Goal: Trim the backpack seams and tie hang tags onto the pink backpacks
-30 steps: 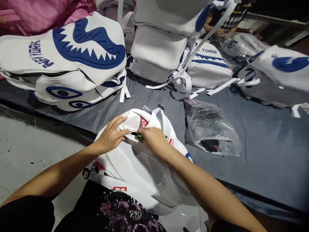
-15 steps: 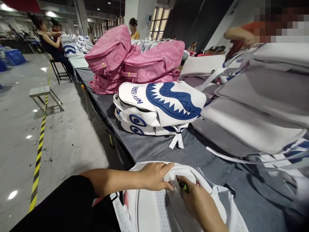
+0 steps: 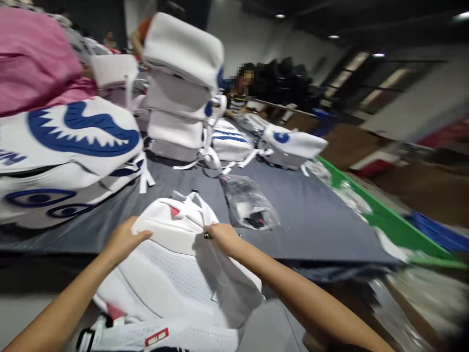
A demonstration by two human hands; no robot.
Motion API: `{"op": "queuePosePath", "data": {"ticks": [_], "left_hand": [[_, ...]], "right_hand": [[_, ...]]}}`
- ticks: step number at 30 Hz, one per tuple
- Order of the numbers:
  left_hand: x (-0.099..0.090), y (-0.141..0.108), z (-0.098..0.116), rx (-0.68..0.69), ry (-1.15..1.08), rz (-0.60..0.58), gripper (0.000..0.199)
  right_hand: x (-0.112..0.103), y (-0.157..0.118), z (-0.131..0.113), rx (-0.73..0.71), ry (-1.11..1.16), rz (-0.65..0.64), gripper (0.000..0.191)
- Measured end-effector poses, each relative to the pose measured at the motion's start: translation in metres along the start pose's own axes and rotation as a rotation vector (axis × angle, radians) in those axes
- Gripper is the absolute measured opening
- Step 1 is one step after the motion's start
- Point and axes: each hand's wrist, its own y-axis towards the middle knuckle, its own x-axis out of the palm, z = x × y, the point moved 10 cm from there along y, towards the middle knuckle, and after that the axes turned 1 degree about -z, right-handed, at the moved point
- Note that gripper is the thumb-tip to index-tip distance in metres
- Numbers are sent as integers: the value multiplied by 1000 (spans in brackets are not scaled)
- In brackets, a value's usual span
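Fabric in pink, a bulky bag [image 3: 32, 61], fills the upper left of the frame, above a white bag with a blue toothed mouth [image 3: 84, 129] lying on the worktop [image 3: 318, 215]. Below and to the right, the left hand [image 3: 126, 238] grips the upper left edge of a white backpack [image 3: 172, 254], its thumb over the front and its fingers mostly hidden at the edge. That backpack is in the lower centre, dotted panel facing up, with a red label [image 3: 157, 337] on a strap near the bottom. Behind it, at upper centre, rises a stack of white bags [image 3: 176, 132]. The right hand [image 3: 217, 233] closes its fingertips on a small dark item [image 3: 208, 235] (too blurred to identify) at the backpack's upper right. Beyond, a person [image 3: 238, 95] shows at upper centre; a clear plastic bag [image 3: 249, 203] lies right of the backpack, and a green panel [image 3: 388, 215] slants across the right.
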Motion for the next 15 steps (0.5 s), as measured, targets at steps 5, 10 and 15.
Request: {"op": "queuePosePath", "data": {"ticks": [5,10,15], "left_hand": [[-2,-4,-4,-107,160,-55,52],[-1,-9,-2,-90,114,-33,50],[2,-11,0,-117,113,-9,45]], "right_hand": [[-21,-41,152,518,88,330,53],[41,-25,261,832,343,251,62],[92,42,241,671,377,152,61]]}}
